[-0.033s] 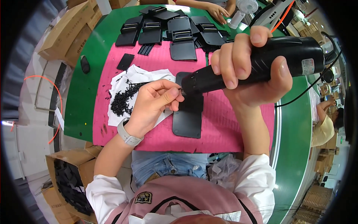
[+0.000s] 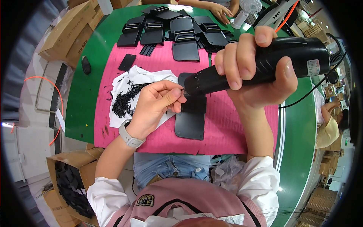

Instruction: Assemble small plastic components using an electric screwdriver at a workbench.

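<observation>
My right hand [image 2: 249, 72] is wrapped round a black corded electric screwdriver [image 2: 280, 56], its nose tilted down to the left. At that nose, the thumb and fingertips of my left hand [image 2: 160, 100] pinch a small dark screw [image 2: 183, 89], mostly hidden by the fingers. Beneath both hands lies a black flat hinged part [image 2: 190, 123], partly covered by the tool and fingers. To the left, a pile of small black screws [image 2: 123, 104] rests on a white cloth [image 2: 166, 75].
A pink mat [image 2: 230, 132] covers part of the green table [image 2: 298, 113]. Several black hinged stands [image 2: 185, 49] are heaped at the far side. A black plate [image 2: 127, 62] lies by the cloth. Another person's hand [image 2: 221, 13] and a white fan [image 2: 245, 11] are beyond. Cardboard box [image 2: 72, 162] at lower left.
</observation>
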{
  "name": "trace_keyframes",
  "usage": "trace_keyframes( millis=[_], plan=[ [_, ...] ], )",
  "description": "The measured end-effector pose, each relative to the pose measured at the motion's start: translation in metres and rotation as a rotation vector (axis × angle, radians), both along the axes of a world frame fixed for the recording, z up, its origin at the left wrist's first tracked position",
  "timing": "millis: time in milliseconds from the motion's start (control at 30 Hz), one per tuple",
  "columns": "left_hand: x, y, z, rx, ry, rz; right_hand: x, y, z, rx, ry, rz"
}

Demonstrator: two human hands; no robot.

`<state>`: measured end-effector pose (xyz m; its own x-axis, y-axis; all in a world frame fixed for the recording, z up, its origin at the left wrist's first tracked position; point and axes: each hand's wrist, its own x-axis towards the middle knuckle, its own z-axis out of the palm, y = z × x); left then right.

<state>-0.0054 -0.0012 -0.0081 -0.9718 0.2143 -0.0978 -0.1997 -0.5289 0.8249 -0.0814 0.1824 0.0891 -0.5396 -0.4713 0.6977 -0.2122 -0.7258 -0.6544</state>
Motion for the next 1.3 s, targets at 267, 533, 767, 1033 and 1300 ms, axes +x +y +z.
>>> trace_keyframes(
  millis=[267,533,767,1033,1300],
  plan=[
    [0.000,-0.003,-0.003,0.018,-0.012,-0.056,0.001,-0.002,-0.004,0.002,-0.018,0.014],
    [0.002,-0.002,-0.001,0.098,0.044,-0.158,0.012,0.000,-0.002,-0.065,-0.147,-0.107],
    [0.009,0.014,0.019,-0.568,0.546,-0.001,0.012,0.010,-0.004,-0.010,-0.248,-0.081],
    [0.007,0.020,0.002,-1.200,0.846,0.148,0.021,0.023,-0.014,0.290,-0.197,-0.218],
    [0.005,0.023,0.003,-1.181,0.871,0.143,0.021,0.020,-0.016,0.304,-0.156,-0.214]
  ],
)
